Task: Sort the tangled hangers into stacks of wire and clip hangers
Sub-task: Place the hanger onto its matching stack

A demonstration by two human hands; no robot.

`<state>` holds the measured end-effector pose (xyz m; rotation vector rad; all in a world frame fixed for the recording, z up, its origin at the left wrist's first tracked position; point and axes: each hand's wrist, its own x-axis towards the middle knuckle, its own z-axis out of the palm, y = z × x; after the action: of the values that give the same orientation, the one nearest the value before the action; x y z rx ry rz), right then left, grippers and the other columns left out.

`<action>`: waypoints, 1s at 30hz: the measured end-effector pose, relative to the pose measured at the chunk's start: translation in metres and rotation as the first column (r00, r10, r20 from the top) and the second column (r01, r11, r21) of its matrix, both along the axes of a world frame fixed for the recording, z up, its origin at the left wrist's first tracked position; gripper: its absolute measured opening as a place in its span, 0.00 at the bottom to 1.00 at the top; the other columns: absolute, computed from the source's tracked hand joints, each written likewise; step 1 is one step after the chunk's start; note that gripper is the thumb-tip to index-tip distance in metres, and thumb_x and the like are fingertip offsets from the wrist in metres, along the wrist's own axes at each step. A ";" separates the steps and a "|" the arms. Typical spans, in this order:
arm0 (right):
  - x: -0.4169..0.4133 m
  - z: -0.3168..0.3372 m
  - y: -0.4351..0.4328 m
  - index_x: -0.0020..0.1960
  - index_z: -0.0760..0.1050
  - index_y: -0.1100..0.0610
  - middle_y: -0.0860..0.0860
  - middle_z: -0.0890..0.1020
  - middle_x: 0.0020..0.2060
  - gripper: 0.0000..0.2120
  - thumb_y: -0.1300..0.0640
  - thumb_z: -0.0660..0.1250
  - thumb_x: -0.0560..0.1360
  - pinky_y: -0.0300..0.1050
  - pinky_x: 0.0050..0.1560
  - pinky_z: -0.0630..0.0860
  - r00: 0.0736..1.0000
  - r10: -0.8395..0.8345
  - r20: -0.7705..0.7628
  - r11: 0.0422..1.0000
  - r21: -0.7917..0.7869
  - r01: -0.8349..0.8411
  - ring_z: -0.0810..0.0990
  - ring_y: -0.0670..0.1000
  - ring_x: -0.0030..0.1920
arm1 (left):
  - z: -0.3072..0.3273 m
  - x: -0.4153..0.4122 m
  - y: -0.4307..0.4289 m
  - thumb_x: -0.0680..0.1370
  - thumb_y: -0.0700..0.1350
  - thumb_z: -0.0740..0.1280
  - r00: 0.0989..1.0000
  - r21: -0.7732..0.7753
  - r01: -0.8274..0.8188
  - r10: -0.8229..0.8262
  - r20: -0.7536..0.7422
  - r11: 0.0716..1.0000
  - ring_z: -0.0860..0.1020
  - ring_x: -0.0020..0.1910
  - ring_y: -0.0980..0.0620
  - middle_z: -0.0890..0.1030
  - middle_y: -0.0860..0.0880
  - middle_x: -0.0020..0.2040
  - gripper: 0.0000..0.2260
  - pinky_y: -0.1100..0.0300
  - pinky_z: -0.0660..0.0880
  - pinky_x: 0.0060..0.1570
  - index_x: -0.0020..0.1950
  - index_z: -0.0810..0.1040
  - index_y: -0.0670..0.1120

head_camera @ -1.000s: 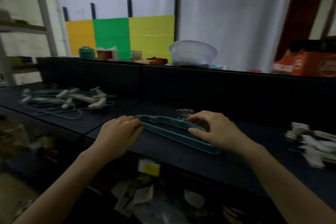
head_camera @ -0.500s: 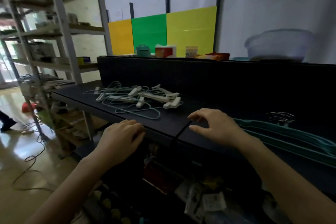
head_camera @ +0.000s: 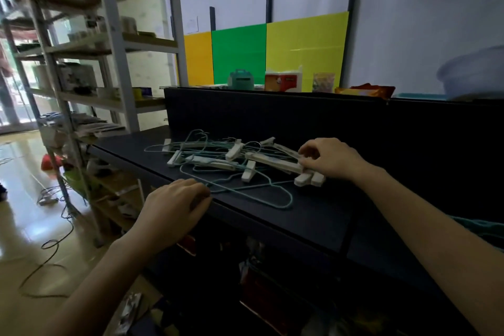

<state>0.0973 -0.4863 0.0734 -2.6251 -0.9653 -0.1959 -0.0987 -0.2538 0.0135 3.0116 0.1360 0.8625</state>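
- Well to the left of the left hand stands a pale metal shelving rack [head_camera: 114, 43], which plays no part in the sorting.
- The left hand [head_camera: 174, 207] sits at the front edge of the black tabletop [head_camera: 313, 224]. Its fingers are bent and their tips meet the near end of a thin teal wire hanger [head_camera: 283, 199]. I cannot tell whether they pinch the wire or only press on it. It looks placed to hold that wire steady while the other hand pulls.
- Between the two hands lies the tangled heap of hangers [head_camera: 218, 155], with teal wire loops threaded through white bars. That is probably why both hands are engaged.
- The right hand [head_camera: 332, 158] is at the heap's right end. Its curled fingers and thumb pinch the end of a long white plastic clip hanger [head_camera: 272, 162], just above its clips. That bar lies on top, so it is likely the easiest to lift free.
- Below the right forearm, at the frame edge, a teal sliver [head_camera: 482, 226] lies well apart from the heap. It may be the wire stack, but it is too cut off to be sure.
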 end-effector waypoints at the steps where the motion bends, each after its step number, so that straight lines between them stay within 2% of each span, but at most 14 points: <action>1: 0.012 0.002 0.010 0.61 0.73 0.49 0.48 0.78 0.56 0.17 0.44 0.62 0.75 0.50 0.53 0.76 1.000 -0.018 -0.010 0.999 -0.029 0.018 0.77 0.50 0.54 | 0.002 0.009 0.009 0.78 0.53 0.58 1.000 -0.010 0.006 -0.006 0.001 1.000 0.75 0.52 0.56 0.78 0.56 0.52 0.12 0.63 0.68 0.42 0.56 0.77 0.53; 5: 0.055 0.004 0.040 0.60 0.75 0.57 0.55 0.79 0.55 0.21 0.42 0.60 0.76 0.54 0.56 0.76 0.989 -0.125 -0.082 0.989 -0.095 0.117 0.78 0.56 0.54 | 0.013 0.048 0.043 0.79 0.53 0.58 0.999 -0.031 0.042 -0.043 -0.021 0.999 0.75 0.49 0.57 0.78 0.56 0.51 0.11 0.62 0.72 0.42 0.55 0.77 0.53; 7: 0.073 0.001 0.054 0.55 0.76 0.62 0.58 0.80 0.48 0.24 0.41 0.58 0.77 0.51 0.47 0.76 0.973 -0.177 -0.148 0.975 -0.164 0.152 0.78 0.56 0.46 | 0.015 0.068 0.059 0.79 0.53 0.58 0.998 -0.024 0.066 -0.066 -0.009 0.998 0.75 0.47 0.58 0.78 0.56 0.50 0.11 0.63 0.70 0.39 0.54 0.77 0.52; 8: 0.079 0.000 0.061 0.49 0.76 0.62 0.57 0.77 0.42 0.24 0.41 0.57 0.77 0.48 0.40 0.72 0.962 -0.207 -0.176 0.964 -0.206 0.169 0.75 0.54 0.39 | 0.016 0.078 0.066 0.79 0.52 0.58 0.997 -0.021 0.078 -0.078 0.002 0.997 0.74 0.46 0.58 0.78 0.56 0.49 0.11 0.64 0.68 0.38 0.54 0.77 0.53; 10: 0.092 -0.005 0.071 0.38 0.69 0.58 0.53 0.71 0.34 0.21 0.41 0.56 0.77 0.45 0.34 0.63 0.944 -0.269 -0.189 0.939 -0.268 0.214 0.67 0.51 0.31 | 0.015 0.094 0.079 0.79 0.52 0.58 0.996 -0.019 0.093 -0.093 0.015 0.995 0.70 0.43 0.60 0.78 0.57 0.49 0.11 0.66 0.64 0.35 0.54 0.77 0.53; 11: 0.098 -0.006 0.076 0.36 0.67 0.57 0.52 0.69 0.33 0.21 0.41 0.56 0.77 0.44 0.34 0.62 0.939 -0.291 -0.185 0.930 -0.286 0.232 0.66 0.50 0.30 | 0.015 0.101 0.086 0.79 0.52 0.58 0.995 -0.023 0.099 -0.099 0.018 0.995 0.70 0.43 0.61 0.78 0.57 0.49 0.11 0.66 0.63 0.35 0.54 0.77 0.53; 14: 0.110 -0.011 0.085 0.38 0.70 0.56 0.51 0.71 0.33 0.19 0.42 0.58 0.77 0.43 0.32 0.64 0.924 -0.344 -0.166 0.905 -0.322 0.279 0.69 0.50 0.31 | 0.014 0.117 0.105 0.78 0.53 0.59 0.993 -0.044 0.115 -0.115 0.018 0.992 0.74 0.46 0.58 0.78 0.56 0.49 0.11 0.64 0.66 0.38 0.55 0.77 0.53; 18: 0.118 -0.020 0.094 0.33 0.64 0.54 0.51 0.67 0.30 0.19 0.45 0.61 0.77 0.41 0.29 0.62 0.914 -0.397 -0.088 0.866 -0.366 0.341 0.65 0.49 0.28 | 0.013 0.135 0.132 0.78 0.53 0.59 0.990 -0.082 0.139 -0.137 0.030 0.987 0.74 0.47 0.58 0.78 0.57 0.50 0.11 0.65 0.66 0.39 0.55 0.77 0.53; 21: 0.122 -0.021 0.095 0.34 0.67 0.55 0.51 0.67 0.29 0.18 0.46 0.61 0.78 0.41 0.30 0.61 0.902 -0.418 -0.107 0.864 -0.354 0.358 0.64 0.49 0.28 | 0.011 0.152 0.154 0.79 0.52 0.59 0.983 -0.104 0.184 -0.183 0.014 0.978 0.74 0.49 0.58 0.78 0.56 0.52 0.11 0.66 0.66 0.41 0.56 0.77 0.52; 24: 0.121 -0.017 0.096 0.45 0.77 0.59 0.52 0.72 0.33 0.16 0.46 0.60 0.78 0.41 0.32 0.62 0.892 -0.424 -0.155 0.880 -0.304 0.365 0.67 0.49 0.30 | 0.011 0.170 0.177 0.78 0.52 0.59 0.972 -0.100 0.235 -0.236 0.002 0.967 0.74 0.50 0.56 0.78 0.55 0.51 0.11 0.65 0.66 0.41 0.55 0.77 0.51; 27: 0.115 -0.008 0.096 0.50 0.77 0.56 0.51 0.77 0.38 0.15 0.45 0.61 0.77 0.43 0.37 0.69 0.884 -0.441 -0.155 0.880 -0.266 0.393 0.75 0.50 0.36 | 0.014 0.184 0.196 0.78 0.52 0.60 0.952 -0.123 0.300 -0.305 -0.018 0.946 0.74 0.50 0.55 0.76 0.56 0.48 0.11 0.62 0.71 0.43 0.55 0.77 0.51; 30: 0.103 0.002 0.094 0.55 0.75 0.53 0.52 0.80 0.47 0.14 0.45 0.62 0.76 0.47 0.48 0.75 0.865 -0.488 -0.116 0.861 -0.226 0.455 0.78 0.51 0.45 | 0.013 0.193 0.206 0.78 0.54 0.60 0.896 -0.148 0.432 -0.442 -0.037 0.890 0.74 0.52 0.57 0.76 0.58 0.48 0.11 0.61 0.73 0.48 0.55 0.77 0.52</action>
<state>0.2005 -0.3927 0.0757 -2.9587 -0.2745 0.0101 0.0944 -0.0483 0.0268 2.7687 -0.4513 0.6689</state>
